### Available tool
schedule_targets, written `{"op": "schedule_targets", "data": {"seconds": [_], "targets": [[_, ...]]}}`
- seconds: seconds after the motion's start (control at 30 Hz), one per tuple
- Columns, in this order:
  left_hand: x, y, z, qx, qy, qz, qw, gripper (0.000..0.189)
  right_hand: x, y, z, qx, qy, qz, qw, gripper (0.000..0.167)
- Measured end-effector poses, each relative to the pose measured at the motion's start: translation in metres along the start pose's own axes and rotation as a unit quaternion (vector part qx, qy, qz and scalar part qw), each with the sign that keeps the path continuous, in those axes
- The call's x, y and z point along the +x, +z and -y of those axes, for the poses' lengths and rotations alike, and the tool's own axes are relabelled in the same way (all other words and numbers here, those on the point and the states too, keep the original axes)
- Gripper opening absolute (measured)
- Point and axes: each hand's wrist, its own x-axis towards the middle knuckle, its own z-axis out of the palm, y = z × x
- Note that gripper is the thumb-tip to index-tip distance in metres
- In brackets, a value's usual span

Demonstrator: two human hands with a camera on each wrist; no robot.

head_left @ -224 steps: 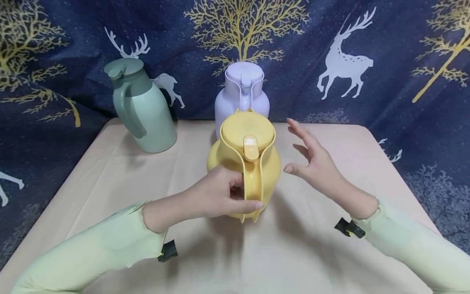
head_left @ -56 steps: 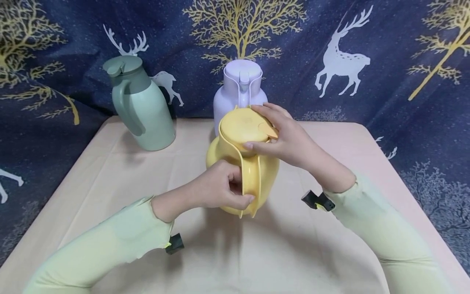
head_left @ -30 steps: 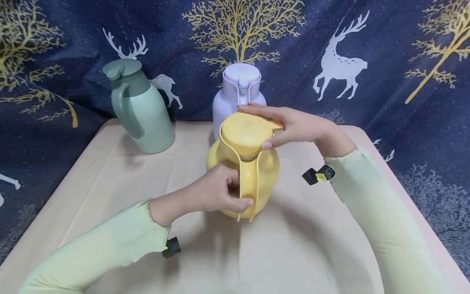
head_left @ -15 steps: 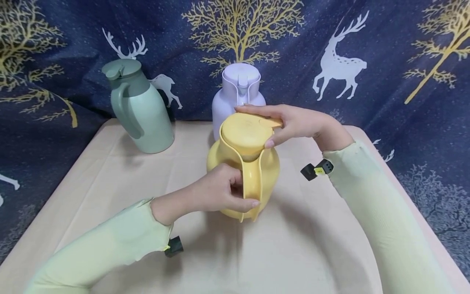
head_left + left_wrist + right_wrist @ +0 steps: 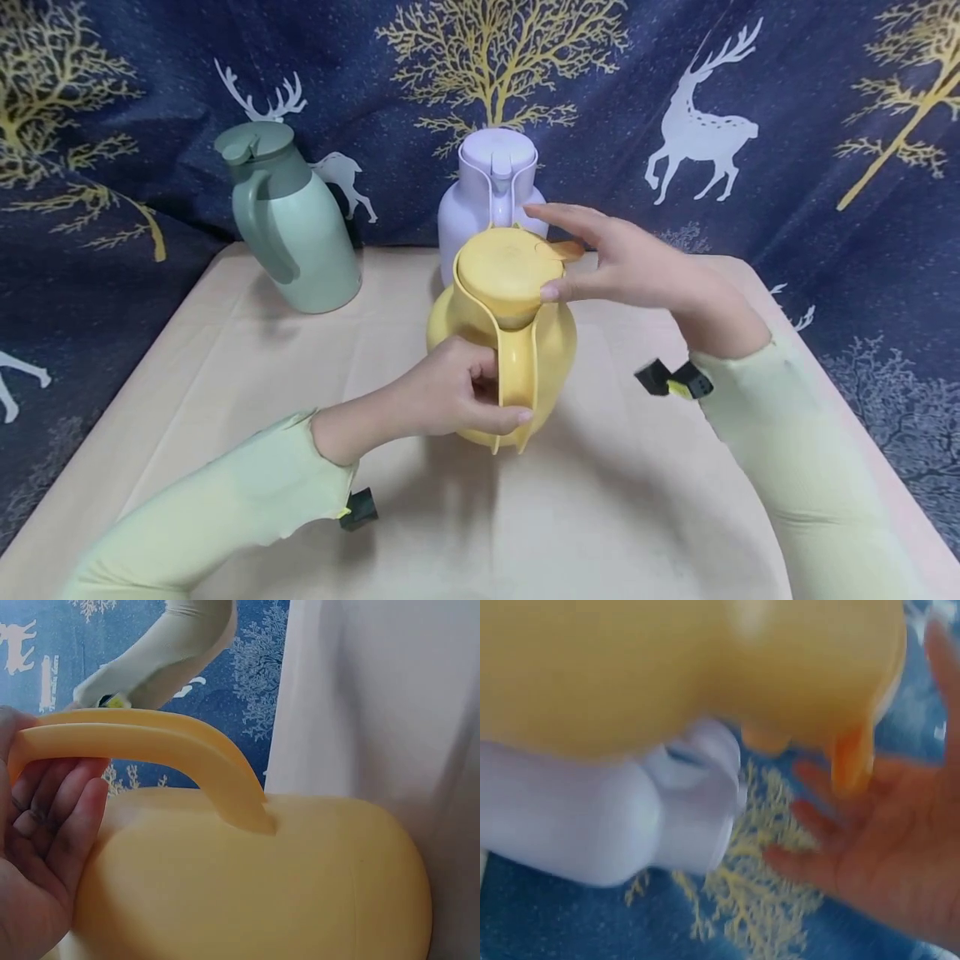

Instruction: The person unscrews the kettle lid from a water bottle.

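Observation:
In the head view a yellow thermos jug (image 5: 557, 354) stands upright at mid-table, its handle (image 5: 517, 367) facing me. My left hand (image 5: 442, 387) grips this handle, fingers through the loop and thumb across its front. The round yellow lid (image 5: 502, 265) sits in the jug's neck, with its orange-yellow tab (image 5: 567, 251) pointing right. Beside the lid is my right hand (image 5: 630, 260), fingers spread. Its thumb tip is at the lid's near right edge; whether it touches I cannot tell. In the right wrist view, blurred, the fingers stand apart around the tab (image 5: 853, 765).
A lilac jug (image 5: 461, 208) stands close behind the yellow one, partly hidden by it. Farther left is a green jug (image 5: 307, 233). The table (image 5: 247, 375) has a pale cover, and a dark blue cloth (image 5: 600, 150) with deer and trees hangs behind.
The lid's tab, which faced the handle 7.5 s ago, now points right. My right hand came to the lid and held it; since half a second ago its fingers have spread and lifted away.

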Motion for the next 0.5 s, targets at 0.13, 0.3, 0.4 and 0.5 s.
{"op": "schedule_targets", "data": {"seconds": [0.13,0.3,0.4,0.5], "targets": [[0.001,0.001,-0.002,0.009,-0.002,0.005,1.0,0.014,-0.01,0.022,0.008,-0.009,0.005,-0.082,0.9965,0.081],[0.003,-0.001,-0.004,0.024,-0.004,0.009,0.9997,0.015,-0.011,0.036,0.008,0.001,0.009,-0.138,0.9904,0.076],[0.004,-0.001,-0.003,0.026,-0.002,0.012,0.9996,0.015,-0.007,0.035,0.002,0.003,-0.016,-0.138,0.9903,0.073],[0.004,-0.001,-0.001,0.023,0.002,0.017,0.9996,0.014,-0.002,0.028,-0.006,-0.004,-0.052,-0.115,0.992,0.071]]}}
